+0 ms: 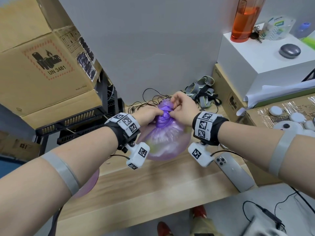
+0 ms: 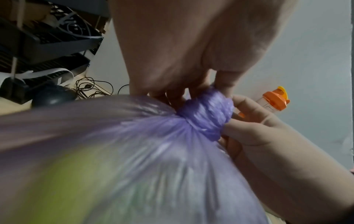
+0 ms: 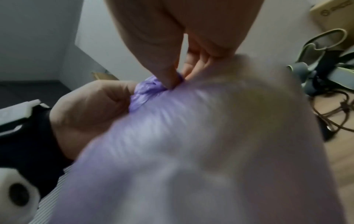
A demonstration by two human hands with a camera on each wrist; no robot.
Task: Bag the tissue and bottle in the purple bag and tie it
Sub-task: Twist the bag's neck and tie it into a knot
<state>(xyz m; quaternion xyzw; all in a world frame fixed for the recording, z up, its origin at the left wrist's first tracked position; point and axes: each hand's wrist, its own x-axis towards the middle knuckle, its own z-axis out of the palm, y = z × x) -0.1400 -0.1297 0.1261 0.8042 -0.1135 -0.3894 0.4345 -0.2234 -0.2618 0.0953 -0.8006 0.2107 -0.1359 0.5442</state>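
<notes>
The purple bag (image 1: pixel 165 140) sits bulging on the wooden table (image 1: pixel 153 188), its neck twisted into a knot (image 1: pixel 164 115). My left hand (image 1: pixel 148 114) grips the knot from the left. My right hand (image 1: pixel 180 106) pinches the bag's neck from the right and above. In the left wrist view the knot (image 2: pixel 206 115) is wound tight between the fingers of both hands, and a yellow-green shape (image 2: pixel 63 181) shows through the plastic. In the right wrist view the thumb presses into the knot (image 3: pixel 147 91). The tissue and bottle are not clearly visible.
A phone (image 1: pixel 233 171) lies on the table to the right. Cables (image 1: pixel 153 99) and grey straps (image 1: pixel 202 92) lie behind the bag. Cardboard boxes (image 1: pixel 42 65) and black crates (image 1: pixel 76 123) stand left; a white box (image 1: pixel 265 58) carrying an orange bottle (image 1: pixel 245 19) stands right.
</notes>
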